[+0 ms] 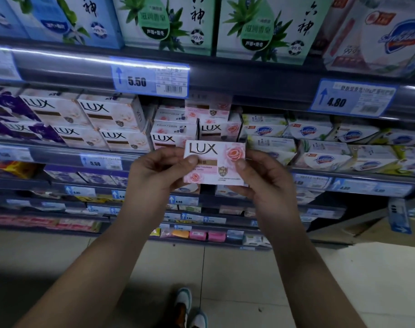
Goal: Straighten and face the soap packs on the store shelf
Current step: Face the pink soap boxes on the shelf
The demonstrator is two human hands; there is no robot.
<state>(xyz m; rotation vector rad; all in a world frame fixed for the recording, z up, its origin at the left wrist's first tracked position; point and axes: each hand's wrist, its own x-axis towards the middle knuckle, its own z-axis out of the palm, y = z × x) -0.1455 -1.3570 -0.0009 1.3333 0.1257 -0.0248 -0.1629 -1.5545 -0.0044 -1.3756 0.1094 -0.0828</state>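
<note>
Pinched at both ends, a pink LUX soap pack point(214, 162) is held face-up by the left hand point(154, 176) and right hand point(263, 178), near the pink LUX stack point(173, 136) on the middle shelf point(59, 155).

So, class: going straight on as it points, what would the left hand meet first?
The left hand would probably meet the stacked pink LUX packs behind its held pack; depth unclear.

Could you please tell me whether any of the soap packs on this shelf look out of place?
Yes: the pink rose LUX packs look ragged, with the right column set further back than the left. One held LUX pack is off the shelf, between the left hand and right hand.
</note>
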